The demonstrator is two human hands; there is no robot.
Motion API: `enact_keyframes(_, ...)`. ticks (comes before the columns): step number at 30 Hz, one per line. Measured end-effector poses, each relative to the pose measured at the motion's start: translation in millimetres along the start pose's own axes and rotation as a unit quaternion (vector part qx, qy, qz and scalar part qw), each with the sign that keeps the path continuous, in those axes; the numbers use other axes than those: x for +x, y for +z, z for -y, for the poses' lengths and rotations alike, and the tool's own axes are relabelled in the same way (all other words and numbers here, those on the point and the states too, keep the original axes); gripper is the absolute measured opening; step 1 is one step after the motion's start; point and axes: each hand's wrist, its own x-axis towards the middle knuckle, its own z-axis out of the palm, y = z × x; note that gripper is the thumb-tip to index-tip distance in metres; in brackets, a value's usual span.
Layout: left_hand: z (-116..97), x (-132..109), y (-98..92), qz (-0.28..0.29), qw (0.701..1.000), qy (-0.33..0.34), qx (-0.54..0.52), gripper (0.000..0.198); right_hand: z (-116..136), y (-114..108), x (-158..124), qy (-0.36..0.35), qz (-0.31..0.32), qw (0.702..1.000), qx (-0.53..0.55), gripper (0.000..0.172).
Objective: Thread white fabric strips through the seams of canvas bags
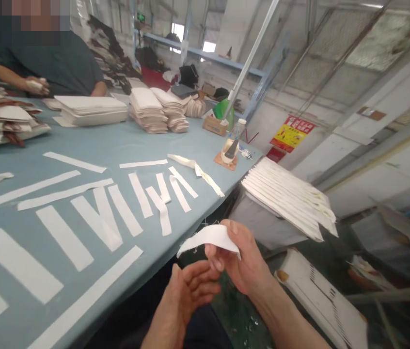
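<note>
My right hand (pixel 239 257) pinches a short white fabric strip (pixel 212 236) with frayed threads along its edge. The strip bends in an arch beyond the table's near edge. Just below and left of it is my left hand (pixel 194 291), palm up, fingers apart and slightly curled, with nothing in it. Its fingertips come close to the right hand's fingers; whether they touch is hard to tell. On the blue-covered table (pixel 147 145) lie several white strips of varied length, among them a wide strip (pixel 65 237) and a long strip (pixel 88 295) along the near edge.
A person (pixel 55 68) stands across the table. Stacked pale fabric pieces (pixel 149 109) sit at the back, with a layered pile (pixel 1 118) at left. A bottle (pixel 239 131) stands near the far right corner. Right of the table are a pale stack (pixel 288 194) and a white carton (pixel 321 300).
</note>
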Motion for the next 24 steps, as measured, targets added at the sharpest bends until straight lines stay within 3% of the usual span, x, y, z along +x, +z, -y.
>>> enact_keyframes(2,23,-1,14.0,0.003,0.991,-0.029,-0.131,0.076,-5,-12,-24,0.019,0.027,0.998,-0.046,0.062)
enact_keyframes(4,27,1,21.6,-0.044,0.98,-0.014,-0.192,0.07,-14,-29,-52,0.018,0.053,0.993,-0.105,0.061)
enact_keyframes(8,15,-5,21.2,-0.137,0.979,0.029,-0.147,0.075,-53,-62,-107,-0.022,0.027,0.967,-0.254,0.058)
enact_keyframes(12,19,-20,9.4,-0.12,0.99,0.056,-0.043,0.07,-101,-69,-141,0.036,0.026,0.956,-0.291,0.063)
enact_keyframes(17,24,-36,-9.7,-0.047,0.991,0.11,0.064,0.047,-120,-58,-139,0.088,0.067,0.936,-0.333,0.065)
enact_keyframes(21,12,-44,-15.5,-0.05,0.974,0.167,0.147,0.04,-101,-62,-111,0.067,0.04,0.943,-0.323,0.05)
enact_keyframes(24,4,-47,-22.3,-0.059,0.961,0.154,0.223,0.041,-78,-58,-86,-0.001,-0.011,0.964,-0.265,0.052)
